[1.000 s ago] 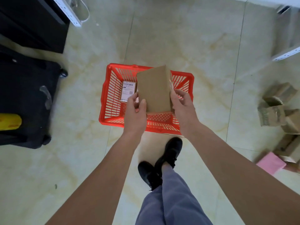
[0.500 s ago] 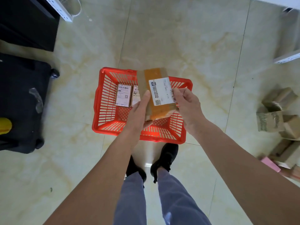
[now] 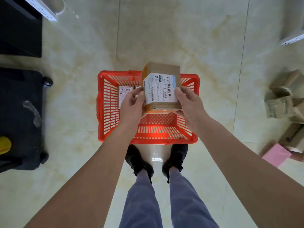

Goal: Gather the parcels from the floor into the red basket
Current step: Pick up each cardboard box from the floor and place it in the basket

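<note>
A brown cardboard parcel (image 3: 160, 89) with a white barcode label facing me hangs above the red basket (image 3: 105, 109). My left hand (image 3: 131, 106) grips its left side and my right hand (image 3: 189, 104) grips its right side, fingers curled round the edges. The red basket stands on the floor just ahead of my shoes. Inside it, at the back left, lies a labelled parcel (image 3: 124, 94), partly hidden by my left hand. More cardboard parcels (image 3: 283, 99) and a pink parcel (image 3: 274, 154) lie on the floor at the right.
A black wheeled case (image 3: 19, 116) stands at the left, with a yellow object (image 3: 5, 144) at its edge. Dark furniture (image 3: 19, 27) fills the top left corner. A white shelf foot (image 3: 291, 38) shows at the top right. Pale glossy tiles surround the basket.
The parcel has been turned in both hands so its white label faces me squarely. My feet have come together behind the basket, which now lies nearer and more centred.
</note>
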